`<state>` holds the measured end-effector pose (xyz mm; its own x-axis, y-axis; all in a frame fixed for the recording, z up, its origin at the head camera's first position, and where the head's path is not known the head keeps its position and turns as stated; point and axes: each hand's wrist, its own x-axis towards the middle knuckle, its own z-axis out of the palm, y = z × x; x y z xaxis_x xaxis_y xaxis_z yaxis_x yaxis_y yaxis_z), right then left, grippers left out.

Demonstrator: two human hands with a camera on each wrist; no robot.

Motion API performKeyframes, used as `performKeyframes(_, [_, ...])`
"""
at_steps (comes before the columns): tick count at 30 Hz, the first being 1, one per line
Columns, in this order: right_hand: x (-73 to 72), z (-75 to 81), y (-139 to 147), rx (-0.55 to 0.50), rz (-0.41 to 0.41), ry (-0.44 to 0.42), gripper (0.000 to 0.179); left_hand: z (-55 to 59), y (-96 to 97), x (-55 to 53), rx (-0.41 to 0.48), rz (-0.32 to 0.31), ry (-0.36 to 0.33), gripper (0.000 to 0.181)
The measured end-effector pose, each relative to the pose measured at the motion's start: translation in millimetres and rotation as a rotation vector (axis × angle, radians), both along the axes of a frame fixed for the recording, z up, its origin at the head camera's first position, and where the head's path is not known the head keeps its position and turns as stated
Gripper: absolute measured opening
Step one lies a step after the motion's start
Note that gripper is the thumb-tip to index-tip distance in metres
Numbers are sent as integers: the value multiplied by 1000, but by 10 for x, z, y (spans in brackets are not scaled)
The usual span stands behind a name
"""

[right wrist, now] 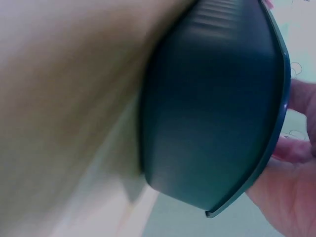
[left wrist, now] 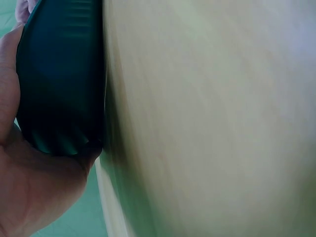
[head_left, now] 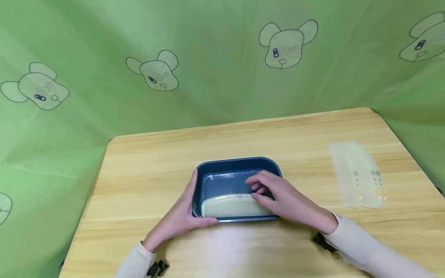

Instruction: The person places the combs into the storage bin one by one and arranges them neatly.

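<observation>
A dark blue rectangular plastic box [head_left: 226, 157] stands on the table, its ribbed outer wall visible in both wrist views. My left hand [head_left: 180, 210] grips its left end, fingers along the left side and thumb along the near rim. A pale cream comb [head_left: 227, 206] leans inside against the near wall, teeth down. Over the box's right part is my right hand [head_left: 278, 195], with thumb tip at the comb's right end and the other fingers loosely bent above the box floor. A gap shows between those fingertips and the comb; the hand covers the comb's right tip.
At least two more pale combs [head_left: 349, 173] lie overlapping on the wooden table [head_left: 146, 166], to the right of the box. Green curtain [head_left: 215, 92] with bear-head drawings hangs behind and beside the table. Dark wrist mounts [head_left: 158, 268] sit below both sleeves.
</observation>
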<state>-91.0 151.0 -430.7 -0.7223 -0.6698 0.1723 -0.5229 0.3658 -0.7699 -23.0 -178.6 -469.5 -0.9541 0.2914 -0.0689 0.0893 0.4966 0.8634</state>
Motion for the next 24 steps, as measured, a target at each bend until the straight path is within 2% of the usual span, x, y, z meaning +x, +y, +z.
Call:
performKeyframes(8, [41,11,199,-121,-122,118,37,5,-10,1,-4,0,-1,147])
performKeyframes(11, [73,45,315,-121,-171,137,39,1,-5,2,4,-3,-1,146])
performKeyframes(18, [64,93,596,-121,-293,118,36,8,3,-19,4,0,-2,146])
performKeyframes(24, [54,79,810,-56,-382,152,49,1,-1,-6,-2,-7,4,147])
